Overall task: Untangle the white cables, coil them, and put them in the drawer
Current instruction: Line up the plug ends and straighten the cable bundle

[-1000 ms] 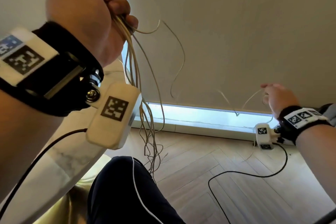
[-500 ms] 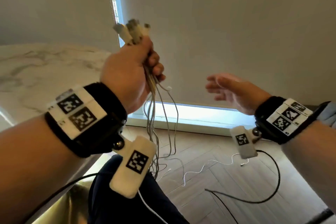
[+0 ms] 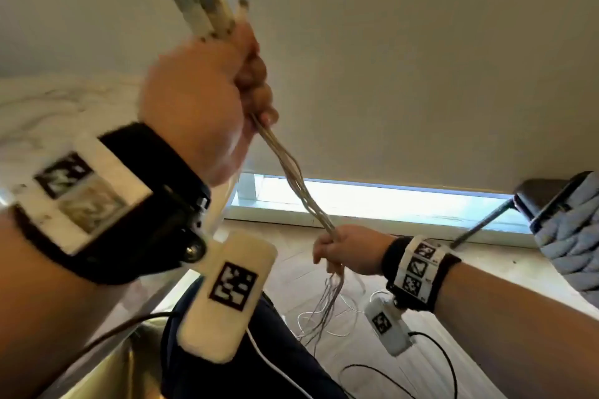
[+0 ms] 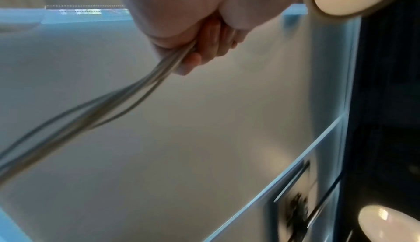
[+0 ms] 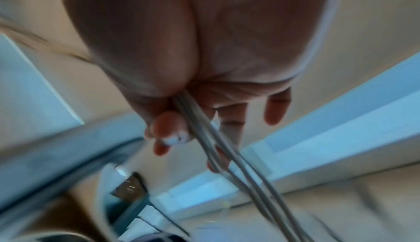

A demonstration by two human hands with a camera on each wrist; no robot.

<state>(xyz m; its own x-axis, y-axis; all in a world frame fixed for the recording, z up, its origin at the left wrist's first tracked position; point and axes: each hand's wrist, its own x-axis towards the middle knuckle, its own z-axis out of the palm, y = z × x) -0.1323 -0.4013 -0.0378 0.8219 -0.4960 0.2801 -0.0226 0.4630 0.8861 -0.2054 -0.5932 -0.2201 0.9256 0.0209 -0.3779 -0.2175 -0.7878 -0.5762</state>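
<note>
My left hand (image 3: 252,81) is raised and grips a bunch of white cables (image 3: 293,178) just below their plugs (image 3: 207,14), which stick up above the fist. The bunch runs down and to the right to my right hand (image 3: 334,244), whose fingers close round it lower down. Below that hand the loose ends (image 3: 327,308) hang and trail on the wooden floor. The left wrist view shows the fist (image 4: 204,48) round the cable bunch (image 4: 127,95). In the right wrist view the cables (image 5: 218,141) pass between thumb and fingers (image 5: 172,129). No drawer is in view.
A marble tabletop (image 3: 48,107) lies at the left. One single white cable (image 3: 337,330) lies loose on the floor (image 3: 356,363) near my dark-trousered leg (image 3: 265,350). Black sensor leads (image 3: 434,376) trail from both wrists. A dark chair (image 3: 544,197) with a knitted fabric stands at right.
My right hand, open and empty half a second ago, dropped and closed round the cable bunch. The left hand stays raised with the plugs upward; one cable fell to the floor earlier.
</note>
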